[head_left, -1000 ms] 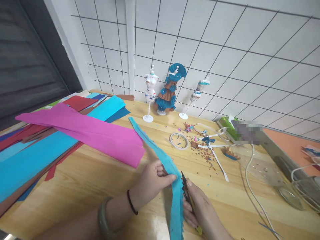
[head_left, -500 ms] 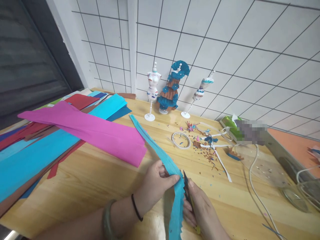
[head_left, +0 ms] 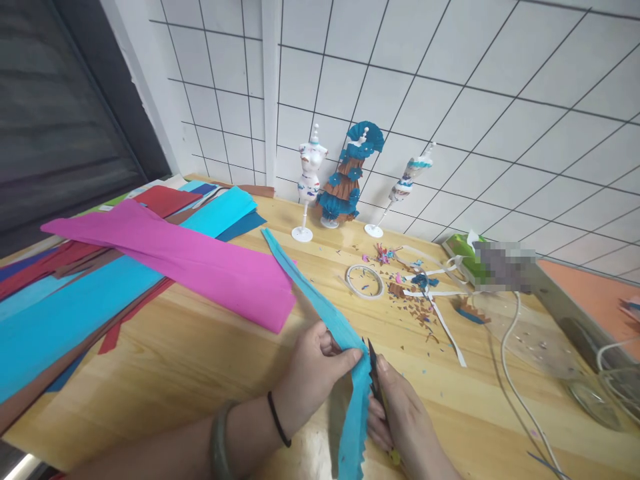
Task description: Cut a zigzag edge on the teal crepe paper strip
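Observation:
A long teal paper strip (head_left: 325, 312) runs from the pink paper's edge down to the bottom of the view. My left hand (head_left: 320, 367) pinches it between thumb and fingers near its middle. Small zigzag notches line the strip's right edge below my thumb. In my right hand (head_left: 400, 407) is a pair of scissors (head_left: 377, 377) with dark blades and a yellow handle part, the tips slightly apart beside the notched edge. My right fingers are wrapped round the handles, partly hidden.
Folded pink paper (head_left: 215, 267) and blue paper (head_left: 75, 313) lie left. Behind stand two white mannequins (head_left: 309, 167) and a blue-brown dressed one (head_left: 345, 180). A tape roll (head_left: 365, 281), paper scraps (head_left: 423, 313) and a white cable (head_left: 515, 387) lie right.
The whole scene has shifted slightly to the right in the view. Both hands keep their holds, and the scissors remain beside the strip's notched edge.

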A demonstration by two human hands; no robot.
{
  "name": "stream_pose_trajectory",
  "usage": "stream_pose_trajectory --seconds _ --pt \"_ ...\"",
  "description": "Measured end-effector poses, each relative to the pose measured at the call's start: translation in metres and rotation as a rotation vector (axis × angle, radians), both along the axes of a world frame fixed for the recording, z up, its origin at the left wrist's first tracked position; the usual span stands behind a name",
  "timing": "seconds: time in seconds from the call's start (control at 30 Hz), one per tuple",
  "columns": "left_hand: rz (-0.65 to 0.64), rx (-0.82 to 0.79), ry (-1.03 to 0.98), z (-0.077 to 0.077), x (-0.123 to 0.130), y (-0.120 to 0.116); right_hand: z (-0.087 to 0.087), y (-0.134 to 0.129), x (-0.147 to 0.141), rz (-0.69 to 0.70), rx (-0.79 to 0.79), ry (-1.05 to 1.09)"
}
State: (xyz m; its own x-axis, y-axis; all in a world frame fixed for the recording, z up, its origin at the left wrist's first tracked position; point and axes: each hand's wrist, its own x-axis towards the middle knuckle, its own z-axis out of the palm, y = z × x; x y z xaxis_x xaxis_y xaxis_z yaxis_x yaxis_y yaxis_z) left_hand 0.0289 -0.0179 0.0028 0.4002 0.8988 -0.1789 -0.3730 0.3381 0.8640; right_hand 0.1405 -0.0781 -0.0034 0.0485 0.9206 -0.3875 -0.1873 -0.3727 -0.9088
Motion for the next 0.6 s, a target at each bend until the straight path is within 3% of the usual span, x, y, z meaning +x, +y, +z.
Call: stream_pose_trajectory --seconds 0.6 --pt "-0.030 -0.018 -0.063 -0.0008 0.0001 0.0015 0.0064 0.0018 0.0029 -0.019 -0.074 0.077"
